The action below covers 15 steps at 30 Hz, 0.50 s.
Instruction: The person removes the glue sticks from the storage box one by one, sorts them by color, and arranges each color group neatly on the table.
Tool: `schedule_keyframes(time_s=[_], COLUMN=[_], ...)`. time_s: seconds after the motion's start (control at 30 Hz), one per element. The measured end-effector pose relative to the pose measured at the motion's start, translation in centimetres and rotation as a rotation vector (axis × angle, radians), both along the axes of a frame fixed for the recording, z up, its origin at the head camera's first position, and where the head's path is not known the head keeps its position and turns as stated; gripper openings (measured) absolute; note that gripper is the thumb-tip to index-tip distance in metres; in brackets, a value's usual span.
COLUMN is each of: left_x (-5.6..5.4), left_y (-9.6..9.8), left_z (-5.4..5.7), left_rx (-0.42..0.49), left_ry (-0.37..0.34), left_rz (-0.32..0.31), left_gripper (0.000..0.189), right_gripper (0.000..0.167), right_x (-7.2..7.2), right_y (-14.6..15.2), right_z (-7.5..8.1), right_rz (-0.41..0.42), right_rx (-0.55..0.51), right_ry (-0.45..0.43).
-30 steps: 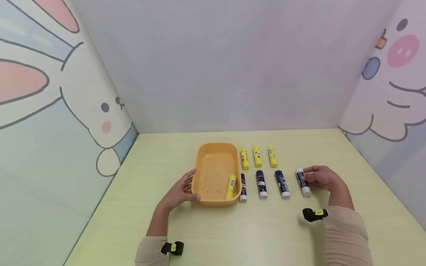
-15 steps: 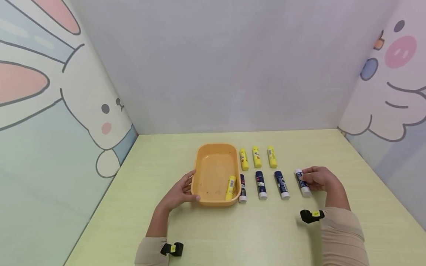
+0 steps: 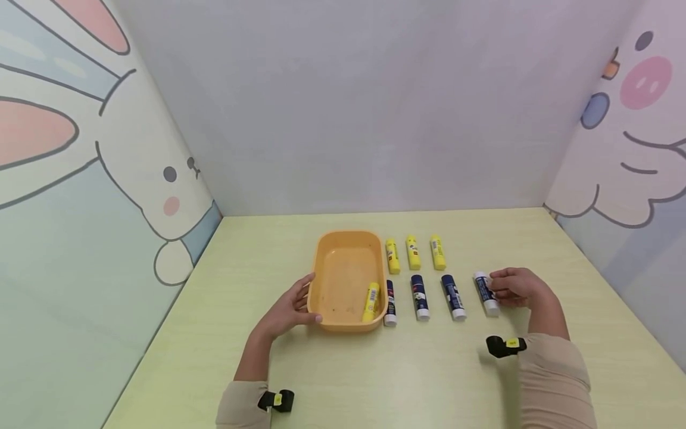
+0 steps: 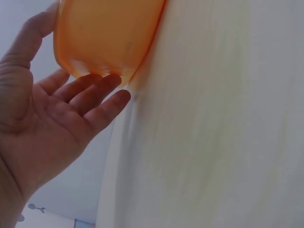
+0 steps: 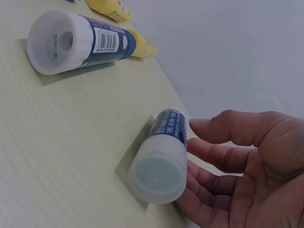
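Note:
My left hand (image 3: 289, 307) holds the left side of an orange plastic tray (image 3: 345, 328), thumb at the near rim. In the left wrist view the fingers bend beneath the tray's corner. A yellow glue stick (image 3: 371, 302) lies inside it. On the right, my right hand (image 3: 520, 287) is beside a navy glue stick with white ends (image 3: 486, 294), which lies on the table. From the right wrist view, the thumb stands just off the glue stick (image 5: 164, 156) and the other fingertips are against its side, not curled round it.
Right of the tray lie a front row of navy glue sticks, one (image 3: 390, 302) close by its wall, others (image 3: 420, 297) (image 3: 454, 297) farther right. Behind them is a row of yellow glue sticks (image 3: 414, 252). A grey wall (image 3: 375, 119) backs the table (image 3: 418, 375).
My right thumb has come off the rightmost navy glue stick, and the hand has shifted slightly right. The stick stays on the table. The left hand and the tray have not moved.

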<state>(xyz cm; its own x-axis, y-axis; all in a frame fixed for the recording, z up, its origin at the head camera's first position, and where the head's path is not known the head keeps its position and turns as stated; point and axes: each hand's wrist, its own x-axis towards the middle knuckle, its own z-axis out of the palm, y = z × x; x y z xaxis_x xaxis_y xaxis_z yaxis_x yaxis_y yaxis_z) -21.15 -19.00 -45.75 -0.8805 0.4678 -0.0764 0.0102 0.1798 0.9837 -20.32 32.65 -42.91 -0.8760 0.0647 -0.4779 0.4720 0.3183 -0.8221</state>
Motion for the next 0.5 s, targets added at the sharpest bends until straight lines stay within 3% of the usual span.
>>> schedule_keyframes(time_s=[0.2, 0.5], left_x=[-0.1, -0.1], left_y=[0.0, 0.0], left_z=[0.0, -0.2], left_rx=[-0.005, 0.0], left_ry=[0.004, -0.003], left_rz=[0.003, -0.002], left_gripper=[0.097, 0.098], right_gripper=[0.049, 0.064], right_x=[0.2, -0.4], right_y=[0.0, -0.9], right_z=[0.6, 2.9], right_rz=[0.015, 0.109], right_rx=[0.002, 0.052], right_ry=[0.004, 0.067])
